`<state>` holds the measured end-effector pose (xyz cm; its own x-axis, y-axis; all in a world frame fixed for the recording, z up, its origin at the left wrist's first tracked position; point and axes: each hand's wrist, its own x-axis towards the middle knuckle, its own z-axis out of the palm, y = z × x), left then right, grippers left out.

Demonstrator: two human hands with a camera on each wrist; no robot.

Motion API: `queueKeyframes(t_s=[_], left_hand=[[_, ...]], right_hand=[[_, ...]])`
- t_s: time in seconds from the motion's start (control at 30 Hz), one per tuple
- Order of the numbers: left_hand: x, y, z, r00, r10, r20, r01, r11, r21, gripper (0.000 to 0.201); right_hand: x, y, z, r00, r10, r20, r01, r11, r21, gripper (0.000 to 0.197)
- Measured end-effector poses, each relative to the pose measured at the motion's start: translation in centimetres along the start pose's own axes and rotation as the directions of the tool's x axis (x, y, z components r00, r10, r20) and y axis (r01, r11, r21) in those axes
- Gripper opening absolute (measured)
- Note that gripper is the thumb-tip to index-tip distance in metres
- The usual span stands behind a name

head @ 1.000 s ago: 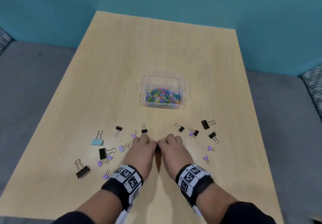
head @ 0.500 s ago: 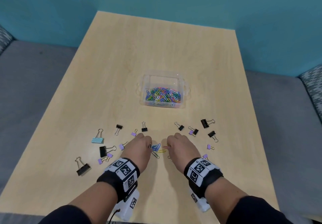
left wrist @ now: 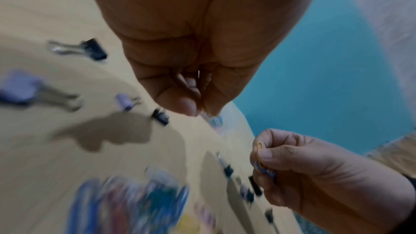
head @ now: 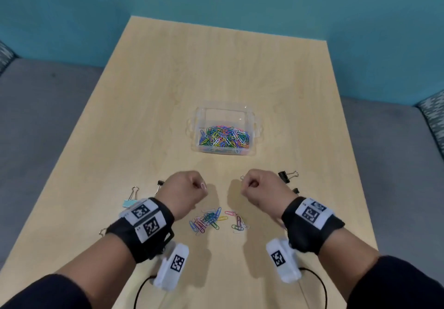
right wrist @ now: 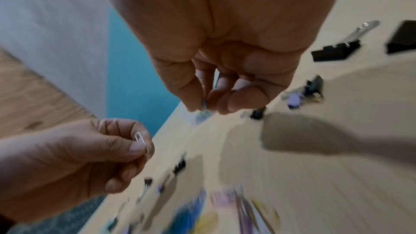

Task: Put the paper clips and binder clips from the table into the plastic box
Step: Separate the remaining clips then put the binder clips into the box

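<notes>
A clear plastic box (head: 251,126) with several coloured paper clips (head: 224,138) inside stands mid-table. Both my hands hover above the table in front of it, fingers curled. My left hand (head: 201,186) pinches a white paper clip (right wrist: 140,140). My right hand (head: 247,183) pinches yellow and blue paper clips (left wrist: 261,159). Two small heaps of loose paper clips (head: 207,219) lie on the table between my wrists. Black binder clips (head: 287,176) lie right of my right hand. A light blue binder clip (head: 129,200) lies left of my left wrist.
The wooden table (head: 216,68) is bordered by grey seating (head: 43,116) on both sides and a teal wall behind. More small black and purple binder clips (left wrist: 126,102) are scattered along the near half, partly hidden under my wrists.
Both hands have lifted off the table with clips pinched in them, moved apart and forward toward the box. The heap of paper clips they covered now lies in the open.
</notes>
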<state>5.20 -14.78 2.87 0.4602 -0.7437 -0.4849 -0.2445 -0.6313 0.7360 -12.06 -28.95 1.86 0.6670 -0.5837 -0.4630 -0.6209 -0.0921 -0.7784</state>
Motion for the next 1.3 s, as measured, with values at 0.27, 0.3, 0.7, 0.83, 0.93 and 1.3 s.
queueKeyframes(t_s=[0.27, 0.3, 0.7, 0.83, 0.93, 1.3], left_hand=[[1.2, 2.4, -0.3, 0.959, 0.210, 0.190, -0.280, 0.804, 0.524, 0.007], [0.3, 1.4, 0.8, 0.942, 0.220, 0.253, -0.333, 0.703, 0.628, 0.009], [-1.7, -3.4, 4.8, 0.939, 0.202, 0.280, -0.344, 0.607, 0.716, 0.031], [-0.8, -2.7, 4.7, 0.963, 0.166, 0.214, -0.268, 0.690, 0.672, 0.024], [-0.2, -2.4, 3.6, 0.989, 0.089, 0.116, -0.131, 0.887, 0.443, 0.024], [7.7, 7.9, -3.1, 0.972, 0.141, -0.190, -0.136, 0.990, 0.039, 0.023]], right_hand=[[3.8, -4.7, -3.5, 0.987, -0.115, -0.112, 0.116, 0.993, -0.002, 0.014], [3.4, -4.4, -3.0, 0.989, -0.120, -0.082, 0.116, 0.992, -0.044, 0.011], [1.6, -1.9, -1.1, 0.995, -0.092, -0.030, 0.083, 0.970, -0.230, 0.012], [1.9, -2.5, -1.7, 0.995, -0.098, -0.036, 0.089, 0.977, -0.193, 0.013], [2.3, -3.3, -2.4, 0.995, -0.100, -0.030, 0.093, 0.979, -0.181, 0.009], [7.8, -8.6, -5.4, 0.969, -0.155, -0.191, 0.113, 0.970, -0.216, 0.007]])
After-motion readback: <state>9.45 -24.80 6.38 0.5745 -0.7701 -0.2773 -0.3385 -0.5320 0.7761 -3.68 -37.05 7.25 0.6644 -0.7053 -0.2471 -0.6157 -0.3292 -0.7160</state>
